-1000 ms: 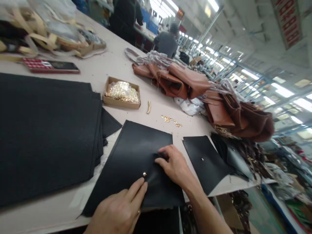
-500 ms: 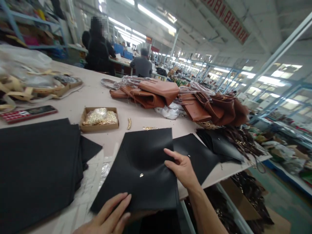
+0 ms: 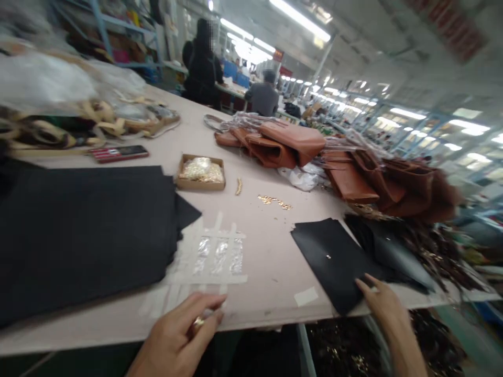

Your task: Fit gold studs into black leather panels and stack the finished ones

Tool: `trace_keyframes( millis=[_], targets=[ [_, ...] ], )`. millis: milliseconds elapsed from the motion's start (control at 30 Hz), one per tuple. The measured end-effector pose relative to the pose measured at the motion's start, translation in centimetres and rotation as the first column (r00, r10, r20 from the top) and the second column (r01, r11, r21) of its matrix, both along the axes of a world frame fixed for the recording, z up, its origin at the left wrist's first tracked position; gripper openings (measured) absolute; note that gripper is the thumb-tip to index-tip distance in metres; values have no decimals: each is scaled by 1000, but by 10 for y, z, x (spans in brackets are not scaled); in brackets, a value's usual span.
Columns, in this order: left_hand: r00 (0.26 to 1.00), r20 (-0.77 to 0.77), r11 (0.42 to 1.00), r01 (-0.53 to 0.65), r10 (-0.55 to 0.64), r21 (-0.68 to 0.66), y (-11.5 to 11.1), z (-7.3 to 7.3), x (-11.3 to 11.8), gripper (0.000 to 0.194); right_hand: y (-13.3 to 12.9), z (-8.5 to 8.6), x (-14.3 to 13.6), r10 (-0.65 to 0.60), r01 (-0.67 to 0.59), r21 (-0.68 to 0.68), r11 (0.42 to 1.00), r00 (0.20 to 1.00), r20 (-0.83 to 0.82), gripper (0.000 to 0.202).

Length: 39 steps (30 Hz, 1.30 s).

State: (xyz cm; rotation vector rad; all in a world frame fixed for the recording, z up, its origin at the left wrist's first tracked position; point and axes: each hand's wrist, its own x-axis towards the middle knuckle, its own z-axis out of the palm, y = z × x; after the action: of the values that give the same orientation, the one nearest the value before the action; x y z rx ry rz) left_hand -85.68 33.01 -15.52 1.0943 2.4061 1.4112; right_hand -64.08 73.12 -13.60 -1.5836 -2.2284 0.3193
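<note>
Currently the right hand [image 3: 383, 303] rests flat, fingers spread, on the near corner of a black leather panel [image 3: 334, 259] lying at the desk [image 3: 267, 262] edge. The left hand [image 3: 176, 335] pinches a small gold fitting [image 3: 197, 322] between narrow fingers. Next, seating likely demands alignment with the panel's gold stud. Farther off sit a matte black stack [image 3: 82, 230], a cardboard hardware box [image 3: 200, 172], and glossy tan bags [image 3: 291, 144].

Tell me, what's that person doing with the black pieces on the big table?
The person's right hand rests on a black leather piece with a small gold stud, at the near edge of the table. The left hand sits at the table edge, pinching something small and gold in its fingers. A big stack of black sheets lies to the left, and brown bags are piled farther back.
</note>
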Motion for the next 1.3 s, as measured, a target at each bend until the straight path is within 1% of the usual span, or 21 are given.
trace_keyframes(
  millis=[67,100,167,200,233,267,300,333,367,400,433,467,500,567,600,767,833,967,1100,1200,1300],
  targets=[
    [994,106,999,28,-24,-39,1,19,2,23,-9,10,-1,22,-24,19,1000,994,105,44],
    [991,127,998,37,-32,-40,2,25,2,23,-17,15,-6,47,-53,48,997,992,120,47],
    [989,139,997,56,-49,-46,2,31,1,22,-47,22,-28,208,-213,79,974,976,64,50],
    [990,134,997,59,-52,-49,1,31,1,21,-69,25,-42,328,-327,83,941,945,-5,47],
    [990,129,996,63,-55,-58,0,31,1,21,-95,28,-58,484,-478,76,875,871,-89,42],
    [991,122,995,65,-56,-70,-1,30,1,21,-123,30,-75,624,-618,92,781,761,-180,35],
    [992,116,994,66,-57,-82,-2,29,1,21,-151,31,-92,751,-757,80,648,618,-232,27],
    [992,112,993,66,-55,-94,-4,28,0,21,-178,33,-107,833,-850,92,519,478,-277,20],
    [992,112,992,67,-55,-105,-6,27,0,21,-202,33,-121,876,-907,105,409,357,-325,16],
    [992,117,992,70,-57,-107,-7,26,-1,21,-222,34,-133,899,-944,107,314,259,-354,16],
    [990,126,993,73,-60,-94,-9,26,-2,21,-239,34,-143,907,-963,109,246,188,-377,17],
    [989,137,995,71,-61,-71,-11,26,-3,23,-251,33,-150,908,-974,105,200,144,-394,19],
    [987,148,997,66,-58,-47,-13,26,-5,27,-260,31,-156,906,-979,100,175,121,-405,20],
    [988,153,999,41,-37,-24,-17,25,-7,34,-270,27,-162,901,-982,98,162,106,-420,21],
    [989,150,999,22,-16,-35,-19,24,-8,35,-273,25,-164,900,-982,102,158,101,-425,21],
    [990,137,988,-20,40,-151,-26,20,-8,28,-282,19,-169,909,-983,79,163,118,-400,19],
    [988,146,986,-24,48,-165,-29,18,-8,24,-285,18,-172,920,-985,71,156,118,-374,19],
    [986,155,980,-27,59,-195,-34,17,-10,23,-290,20,-179,927,-989,89,119,79,-367,19],
    [983,155,972,-56,93,-227,-41,19,-13,24,-297,23,-187,926,-991,85,107,68,-371,17],
    [981,141,977,-109,136,-186,-47,18,-14,33,-303,23,-192,918,-993,30,112,92,-385,16],
    [985,64,976,-149,161,-160,-54,15,-14,52,-309,22,-197,910,-991,-21,130,127,-395,19]
  ],
)
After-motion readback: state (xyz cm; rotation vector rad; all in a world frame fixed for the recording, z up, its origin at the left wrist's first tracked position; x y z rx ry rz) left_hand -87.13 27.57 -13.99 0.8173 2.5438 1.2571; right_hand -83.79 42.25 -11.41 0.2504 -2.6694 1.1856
